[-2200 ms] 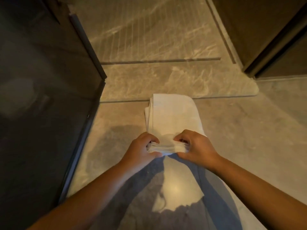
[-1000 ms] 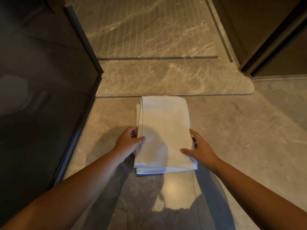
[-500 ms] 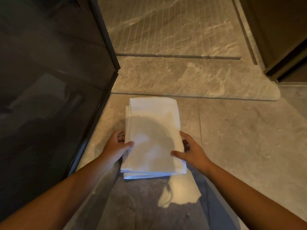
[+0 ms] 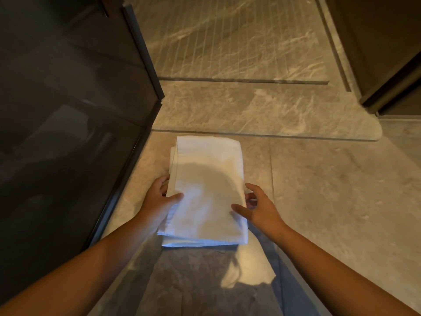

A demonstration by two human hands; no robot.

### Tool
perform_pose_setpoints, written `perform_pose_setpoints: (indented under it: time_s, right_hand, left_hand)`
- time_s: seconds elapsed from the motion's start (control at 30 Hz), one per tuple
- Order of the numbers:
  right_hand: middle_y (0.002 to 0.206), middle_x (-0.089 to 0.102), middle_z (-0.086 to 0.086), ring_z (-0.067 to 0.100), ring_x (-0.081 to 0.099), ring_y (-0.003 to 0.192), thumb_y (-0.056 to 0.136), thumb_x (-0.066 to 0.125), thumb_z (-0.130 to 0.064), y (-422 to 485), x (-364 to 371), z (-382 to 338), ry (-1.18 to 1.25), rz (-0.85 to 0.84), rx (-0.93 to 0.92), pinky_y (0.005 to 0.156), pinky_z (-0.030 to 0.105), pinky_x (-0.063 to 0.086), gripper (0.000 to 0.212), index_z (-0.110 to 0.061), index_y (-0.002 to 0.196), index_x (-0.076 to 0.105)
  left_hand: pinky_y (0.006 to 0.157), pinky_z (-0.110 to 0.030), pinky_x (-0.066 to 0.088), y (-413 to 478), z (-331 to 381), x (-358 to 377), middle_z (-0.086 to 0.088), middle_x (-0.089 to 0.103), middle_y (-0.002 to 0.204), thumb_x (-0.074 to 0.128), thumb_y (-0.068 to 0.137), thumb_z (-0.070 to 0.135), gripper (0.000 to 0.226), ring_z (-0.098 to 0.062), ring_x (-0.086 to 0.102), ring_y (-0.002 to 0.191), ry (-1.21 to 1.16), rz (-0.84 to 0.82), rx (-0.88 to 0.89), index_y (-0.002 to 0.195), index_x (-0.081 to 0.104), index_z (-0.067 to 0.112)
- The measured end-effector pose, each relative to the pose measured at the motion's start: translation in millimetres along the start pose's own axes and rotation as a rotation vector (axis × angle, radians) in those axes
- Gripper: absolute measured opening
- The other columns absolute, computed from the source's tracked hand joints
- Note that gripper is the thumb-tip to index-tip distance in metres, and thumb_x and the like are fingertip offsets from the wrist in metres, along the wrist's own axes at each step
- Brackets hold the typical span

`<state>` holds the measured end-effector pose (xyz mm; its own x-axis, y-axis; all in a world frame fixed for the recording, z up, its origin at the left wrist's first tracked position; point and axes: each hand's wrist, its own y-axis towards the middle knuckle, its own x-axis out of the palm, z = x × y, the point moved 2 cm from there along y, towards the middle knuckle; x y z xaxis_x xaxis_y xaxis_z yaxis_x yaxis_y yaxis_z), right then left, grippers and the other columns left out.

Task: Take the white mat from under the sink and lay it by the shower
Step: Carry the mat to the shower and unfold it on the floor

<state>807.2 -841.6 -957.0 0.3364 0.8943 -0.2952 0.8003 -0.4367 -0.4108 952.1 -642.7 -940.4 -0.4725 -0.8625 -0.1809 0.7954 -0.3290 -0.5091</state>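
Note:
The white mat (image 4: 208,190), folded into a long rectangle of several layers, lies on the stone floor just in front of the shower threshold. My left hand (image 4: 158,199) grips its left edge, thumb on top and fingers under the fold. My right hand (image 4: 255,207) is at the right edge, thumb resting on the top layer and fingers spread beside the mat. The mat's far end reaches almost to the raised marble sill (image 4: 262,110).
A dark glass shower panel (image 4: 68,122) stands close on the left, its frame running along the floor beside the mat. Beyond the sill is the grooved shower floor (image 4: 227,42). A dark door frame (image 4: 382,87) is at the upper right. Open floor tiles (image 4: 341,190) lie to the right.
The mat went from being held by its near end above the floor to lying flat on the tiles. Both hands shifted from that end to its two long sides.

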Motion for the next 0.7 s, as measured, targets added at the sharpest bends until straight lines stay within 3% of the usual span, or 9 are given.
perform_pose_setpoints:
  time_s: [0.07,0.17,0.3,0.4,0.57,0.63,0.7]
  right_hand:
    - [0.11,0.054,0.003,0.01,0.055,0.089,0.077,0.072,-0.024,-0.7,-3.3,-9.8,-0.016,0.083,-0.015,0.062,0.006,0.04,0.059,-0.016,0.127,0.043]
    - [0.11,0.055,0.006,0.009,0.055,0.083,0.079,0.069,-0.019,-4.2,-1.5,-32.7,0.07,0.148,-0.066,0.062,0.003,0.044,0.047,-0.016,0.122,0.049]
    - [0.106,0.059,0.004,0.019,0.061,0.089,0.083,0.065,-0.019,-14.2,8.1,-61.6,0.238,0.028,-0.118,0.072,0.033,0.057,0.033,-0.023,0.114,0.054]
    - [0.106,0.062,0.003,0.018,0.062,0.093,0.086,0.061,-0.023,-18.8,9.5,-71.9,0.303,-0.022,-0.124,0.071,0.027,0.058,0.027,-0.023,0.113,0.057]
    - [0.101,0.063,0.004,0.022,0.064,0.092,0.084,0.062,-0.023,-19.7,-2.2,-76.2,0.402,0.006,-0.059,0.066,0.025,0.058,0.021,-0.022,0.105,0.061]
    - [0.1,0.063,0.011,0.025,0.065,0.091,0.082,0.065,-0.022,-20.2,-10.2,-75.7,0.446,0.024,-0.022,0.069,0.034,0.058,0.023,-0.018,0.105,0.062]
    - [0.097,0.062,0.014,0.025,0.066,0.088,0.08,0.067,-0.021,-21.6,-18.4,-74.8,0.467,0.043,-0.012,0.071,0.038,0.058,0.024,-0.016,0.103,0.062]
  left_hand:
    - [0.073,-0.032,0.051,-9.2,10.1,3.2,-0.011,0.062,0.111,0.064,0.075,-0.008,0.054,-0.024,0.062,0.098,-0.063,-0.014,0.019,0.122,0.046,0.011]
    - [0.072,-0.033,0.052,-23.8,27.4,13.5,-0.01,0.063,0.104,0.062,0.076,-0.01,0.051,-0.023,0.063,0.093,-0.092,-0.047,0.066,0.117,0.049,0.018]
    - [0.069,-0.028,0.053,-39.2,49.7,30.6,-0.004,0.063,0.101,0.062,0.078,-0.006,0.048,-0.018,0.063,0.091,-0.078,-0.091,0.131,0.11,0.052,0.028]
    - [0.076,-0.032,0.054,-48.9,63.5,44.3,-0.004,0.062,0.104,0.061,0.08,-0.003,0.046,-0.019,0.061,0.095,-0.036,-0.158,0.177,0.107,0.052,0.032]
    - [0.089,-0.037,0.051,-58.0,75.4,62.4,-0.002,0.059,0.114,0.056,0.086,0.006,0.044,-0.019,0.059,0.103,0.025,-0.273,0.188,0.123,0.048,0.029]
    - [0.085,-0.027,0.052,-60.0,77.5,68.6,0.003,0.06,0.115,0.051,0.091,0.013,0.039,-0.012,0.059,0.102,0.035,-0.317,0.188,0.126,0.049,0.028]
    - [0.07,-0.015,0.053,-61.2,79.5,75.5,0.008,0.062,0.111,0.044,0.094,0.015,0.034,-0.003,0.063,0.092,-0.003,-0.355,0.177,0.127,0.049,0.025]
